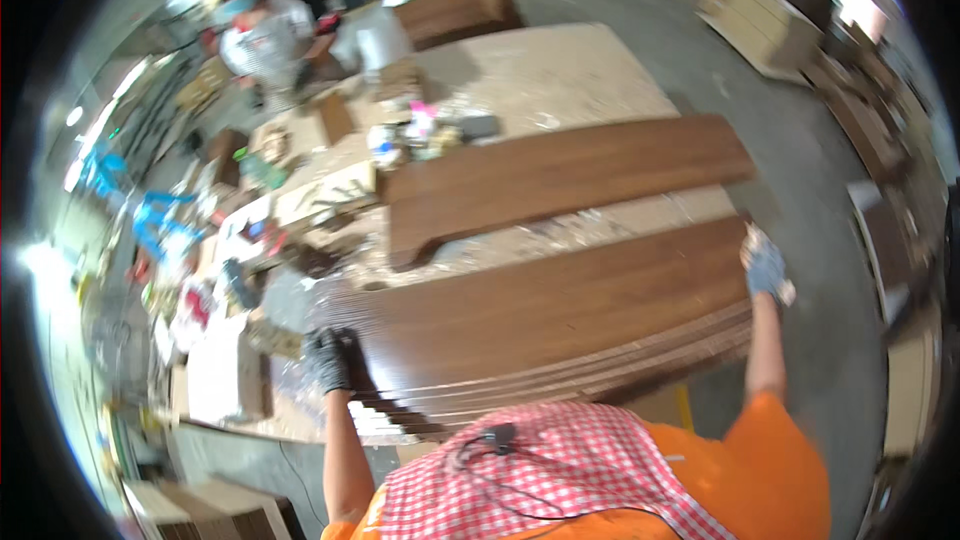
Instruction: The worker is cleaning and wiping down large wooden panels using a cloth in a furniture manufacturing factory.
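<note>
A stack of long brown wooden boards [560, 300] lies on the workbench in front of me, its layered edges facing me. My left hand [327, 360], in a dark glove, grips the left end of the stack at the top board, fingers curled at the edge. At the far right end, my right hand [764, 265], in a grey glove, holds the corner of the same top board. Something small and whitish shows by the right wrist; its kind is unclear. Beyond the stack lies another brown board [560, 175] with a curved cutout at its left end.
The dusty workbench [560, 70] carries a cluttered left side with a white box [222, 370], a tray of small parts [328, 195] and bottles. A masked person [270, 40] stands at the far left. Board stacks [765, 25] stand on the floor at right.
</note>
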Available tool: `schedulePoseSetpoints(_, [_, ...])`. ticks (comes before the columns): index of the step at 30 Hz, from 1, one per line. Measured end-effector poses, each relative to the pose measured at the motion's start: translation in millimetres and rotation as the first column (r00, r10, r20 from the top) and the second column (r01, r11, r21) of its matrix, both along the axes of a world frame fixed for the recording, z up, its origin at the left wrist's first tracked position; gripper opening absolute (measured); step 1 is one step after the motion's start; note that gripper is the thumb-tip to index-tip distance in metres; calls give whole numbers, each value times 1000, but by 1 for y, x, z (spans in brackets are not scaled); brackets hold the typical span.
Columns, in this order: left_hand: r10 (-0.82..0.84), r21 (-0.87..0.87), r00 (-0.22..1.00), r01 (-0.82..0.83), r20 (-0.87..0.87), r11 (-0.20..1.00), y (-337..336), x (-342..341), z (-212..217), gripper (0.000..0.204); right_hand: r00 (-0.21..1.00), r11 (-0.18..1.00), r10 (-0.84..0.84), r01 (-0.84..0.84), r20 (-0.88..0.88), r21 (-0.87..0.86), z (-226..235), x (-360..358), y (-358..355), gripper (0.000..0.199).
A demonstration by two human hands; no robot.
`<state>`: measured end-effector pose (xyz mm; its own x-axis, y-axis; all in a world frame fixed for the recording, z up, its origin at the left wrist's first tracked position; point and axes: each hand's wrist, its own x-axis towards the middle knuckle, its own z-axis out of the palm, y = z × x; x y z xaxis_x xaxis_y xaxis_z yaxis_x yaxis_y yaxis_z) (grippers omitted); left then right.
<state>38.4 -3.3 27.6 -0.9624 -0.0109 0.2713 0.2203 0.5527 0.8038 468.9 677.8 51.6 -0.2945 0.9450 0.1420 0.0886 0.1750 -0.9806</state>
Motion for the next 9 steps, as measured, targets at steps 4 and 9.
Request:
schedulePoseSetpoints(4, [60, -215, 998, -59, -1, 975, 5, 26, -15, 23, 890, 971, -121, 13, 441, 240, -56, 60, 59, 19])
schedulePoseSetpoints(9, [188, -253, 982, -185, -13, 950, -13, 60, -16, 25, 955, 983, -30, -26, 295, 183, -126, 69, 133, 18])
